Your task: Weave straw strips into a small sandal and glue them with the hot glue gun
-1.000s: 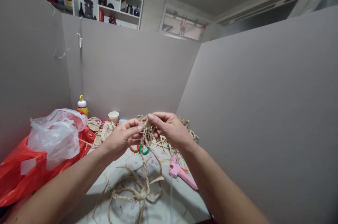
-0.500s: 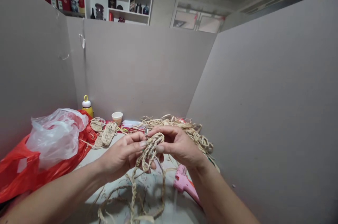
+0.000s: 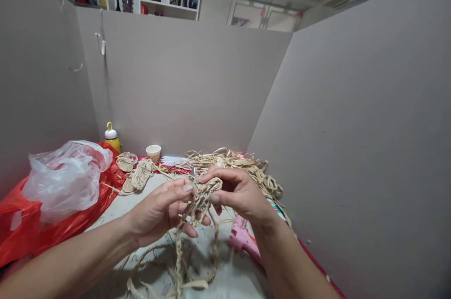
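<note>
A looped piece of braided straw cord [image 3: 203, 198] is held up between my two hands, above the table. My left hand [image 3: 164, 212] grips its left side, thumb on top and the other fingers behind and under it. On the right side, my right hand [image 3: 237, 193] pinches the upper end between thumb and fingers. From the piece a long braid [image 3: 178, 256] hangs down and curls in loops on the table. Small bits of green show through gaps in the braid; what they are I cannot make out.
A pink glue gun [image 3: 243, 238] lies by my right forearm. Behind my hands are a heap of dry straw [image 3: 239, 165], woven straw pieces [image 3: 142, 173], a paper cup [image 3: 153, 152] and a yellow bottle [image 3: 112, 138]. Plastic bags [image 3: 66, 186] fill the left. Grey partitions [image 3: 183, 78] enclose the table.
My left fingers have loosened and spread a little beneath the braided piece, which both hands still hold. The camera view has shifted slightly.
</note>
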A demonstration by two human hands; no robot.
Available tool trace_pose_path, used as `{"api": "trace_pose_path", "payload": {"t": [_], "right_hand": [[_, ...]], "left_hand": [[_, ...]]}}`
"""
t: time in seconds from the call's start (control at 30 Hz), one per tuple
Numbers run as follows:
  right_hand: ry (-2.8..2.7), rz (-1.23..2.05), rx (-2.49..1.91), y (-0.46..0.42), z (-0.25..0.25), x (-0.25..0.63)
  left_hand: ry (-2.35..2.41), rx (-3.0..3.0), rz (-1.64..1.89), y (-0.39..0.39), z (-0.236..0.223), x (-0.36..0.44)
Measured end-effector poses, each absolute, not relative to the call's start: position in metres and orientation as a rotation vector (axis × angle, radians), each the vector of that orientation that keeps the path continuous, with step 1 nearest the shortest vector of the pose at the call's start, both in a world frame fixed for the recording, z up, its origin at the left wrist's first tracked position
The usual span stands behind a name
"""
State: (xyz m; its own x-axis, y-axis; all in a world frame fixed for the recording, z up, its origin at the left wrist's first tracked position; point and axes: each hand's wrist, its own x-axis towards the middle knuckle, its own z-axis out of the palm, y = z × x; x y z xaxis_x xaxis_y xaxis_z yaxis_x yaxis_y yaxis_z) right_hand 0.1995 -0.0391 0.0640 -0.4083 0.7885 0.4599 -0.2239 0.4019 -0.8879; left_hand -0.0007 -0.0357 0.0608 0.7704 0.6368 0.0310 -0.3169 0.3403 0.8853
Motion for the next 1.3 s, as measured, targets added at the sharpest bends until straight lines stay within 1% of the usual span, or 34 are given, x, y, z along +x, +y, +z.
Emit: {"api": "trace_pose_path", "payload": {"t": [0.17,0.27,0.57,0.63,0.77,0.83,1.03,1.2,1.3], "right_hand": [[-1.587,1.163,-0.521,-0.037,0.063,0.206],[-1.567,1.138,-0.578,-0.036,0.062,0.210],[-1.561,0.987,-0.676,-0.040,0.068,0.211],[-1.630,0.889,-0.708,-0.043,0.069,0.209],[-1.840,0.471,-0.807,-0.050,0.070,0.209],[-1.905,0.394,-0.807,-0.051,0.068,0.208],[-1.716,0.451,-0.861,-0.050,0.062,0.197],[-1.861,0.413,-0.924,-0.054,0.066,0.190],[-1.893,0.566,-0.932,-0.055,0.067,0.192]], "left_hand": [[0.403,1.180,0.642,-0.033,0.056,0.002],[0.440,1.264,0.708,-0.032,0.054,0.003],[0.583,1.394,1.210,-0.035,0.061,0.000],[0.620,1.405,1.233,-0.033,0.062,-0.002],[0.658,1.434,1.220,-0.029,0.067,-0.007],[0.648,1.462,1.216,-0.029,0.071,-0.010],[0.642,1.513,1.154,-0.030,0.077,-0.013],[0.612,1.484,1.102,-0.024,0.073,-0.014],[0.580,1.447,1.122,-0.022,0.073,-0.013]]}}
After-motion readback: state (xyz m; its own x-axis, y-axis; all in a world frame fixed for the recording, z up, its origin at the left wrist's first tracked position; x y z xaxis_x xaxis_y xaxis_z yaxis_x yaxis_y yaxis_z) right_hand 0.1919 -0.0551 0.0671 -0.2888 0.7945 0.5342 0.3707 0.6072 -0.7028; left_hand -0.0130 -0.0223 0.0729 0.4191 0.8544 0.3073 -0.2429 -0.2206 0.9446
